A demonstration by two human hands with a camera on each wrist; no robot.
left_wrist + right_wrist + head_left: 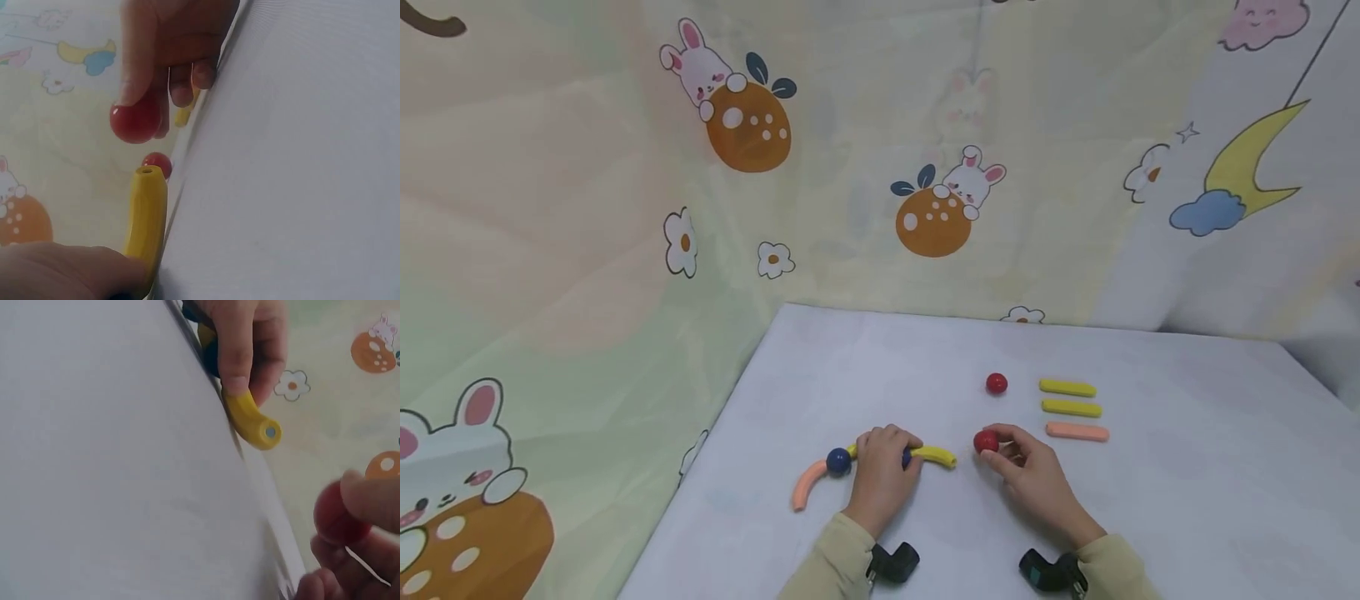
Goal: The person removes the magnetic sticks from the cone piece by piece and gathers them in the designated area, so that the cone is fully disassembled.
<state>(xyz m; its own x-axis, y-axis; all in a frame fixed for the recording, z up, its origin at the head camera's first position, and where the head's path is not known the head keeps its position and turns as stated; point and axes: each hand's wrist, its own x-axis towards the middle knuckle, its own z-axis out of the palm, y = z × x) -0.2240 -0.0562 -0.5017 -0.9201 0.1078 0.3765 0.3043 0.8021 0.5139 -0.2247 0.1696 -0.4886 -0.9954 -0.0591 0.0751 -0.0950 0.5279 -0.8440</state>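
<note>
My left hand [883, 475] pinches a curved yellow rod [934, 455] between thumb and fingers, next to a blue ball [907, 457] half covered by the hand. This rod belongs to a chain that runs left under the hand to another blue ball [838, 462] and a curved pink rod [808, 486]. A small grey disc shows in the free end of the yellow rod in the right wrist view. To the right, my right hand [1037, 479] holds a red ball [986, 442] between thumb and fingertips, a short gap away from that rod end.
Beyond the hands a second red ball [996, 383] lies on the white table [1210, 467]. To its right are two straight yellow rods [1067, 387] and a straight pink rod [1077, 431], roughly parallel. A patterned cloth [850, 108] hangs behind the table.
</note>
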